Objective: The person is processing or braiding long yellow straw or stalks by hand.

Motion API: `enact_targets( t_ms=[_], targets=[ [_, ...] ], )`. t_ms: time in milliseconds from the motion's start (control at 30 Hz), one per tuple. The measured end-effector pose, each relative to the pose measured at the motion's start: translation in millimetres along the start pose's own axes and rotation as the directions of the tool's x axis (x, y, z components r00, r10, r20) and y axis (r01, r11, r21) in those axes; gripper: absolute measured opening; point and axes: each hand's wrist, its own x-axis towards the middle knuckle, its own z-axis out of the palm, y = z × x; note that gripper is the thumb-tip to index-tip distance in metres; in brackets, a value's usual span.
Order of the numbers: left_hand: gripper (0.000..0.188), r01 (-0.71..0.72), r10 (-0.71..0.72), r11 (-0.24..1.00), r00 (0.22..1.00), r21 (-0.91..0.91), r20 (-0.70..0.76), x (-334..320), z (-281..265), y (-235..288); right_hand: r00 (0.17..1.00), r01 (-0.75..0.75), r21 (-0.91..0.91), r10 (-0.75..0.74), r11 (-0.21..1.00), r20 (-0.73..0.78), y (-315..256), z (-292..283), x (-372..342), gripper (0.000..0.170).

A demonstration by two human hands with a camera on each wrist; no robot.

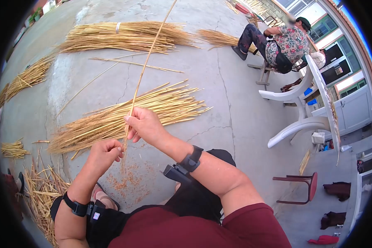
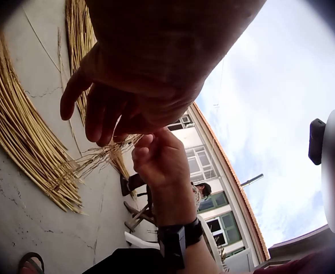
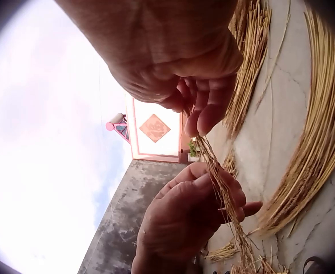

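A long, dry broomcorn stalk [image 1: 144, 70] slants up past the top of the head view, its branching seed head [image 3: 224, 191] hanging down. My right hand [image 1: 146, 126] pinches it just above the seed head, between thumb and fingers. Lower down, my left hand [image 1: 101, 155] holds the seed head, thumb against curled fingers, as the right wrist view shows. Beneath both hands, reddish-brown seeds and chaff [image 1: 130, 182] litter the concrete. A loose pile of similar stalks [image 1: 153, 105] lies just in front, brushy ends to the left.
Farther ahead lies a tied bundle [image 1: 120, 37], with thin stalks [image 1: 136, 64] nearer me. Broken stalks [image 1: 45, 194] heap up at my left. A seated person [image 1: 287, 45] works at the right, near an overturned white plastic chair [image 1: 306, 103] and a small brown stool [image 1: 297, 188].
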Motion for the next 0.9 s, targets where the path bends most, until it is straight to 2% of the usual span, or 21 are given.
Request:
enact_targets(
  t_ms=[133,233,433,633,733,767,833,900],
  targets=[
    [0.013,0.002,0.012,0.99,0.995,0.139,-0.099,-3,-3,-5,1.0,-0.015,-0.01,0.015,1.0,0.027,-2,7,-9,0.018],
    [0.014,0.032,-0.013,0.993,0.986,0.116,-0.167,-3,-8,-8,1.0,0.026,-0.007,-0.026,1.0,0.014,-2,13,-15,0.017],
    [0.014,0.059,-0.015,0.983,0.97,0.175,-0.243,1,-14,-12,0.99,0.139,-0.07,-0.139,0.988,-0.005,5,22,-16,0.015],
    [0.015,0.065,0.04,0.94,0.954,0.336,-0.297,5,-17,-11,0.965,0.256,-0.192,-0.264,0.947,-0.015,14,30,-13,0.013],
    [0.016,0.109,0.0,0.926,0.957,0.361,-0.29,6,-19,-8,0.948,0.304,-0.225,-0.317,0.926,-0.023,14,35,-13,0.014],
    [0.016,0.054,0.131,0.857,0.939,0.513,-0.318,9,-22,-17,0.943,0.318,-0.229,-0.333,0.92,-0.03,12,37,-14,0.015],
    [0.016,-0.015,0.392,0.636,0.867,0.772,-0.306,17,-33,-46,0.927,0.335,-0.261,-0.366,0.905,-0.079,-6,33,-18,0.015],
    [0.016,0.17,0.048,0.81,0.934,0.562,-0.353,13,-42,-48,0.927,0.324,-0.229,-0.357,0.918,-0.118,-22,20,-17,0.014]
  ],
)
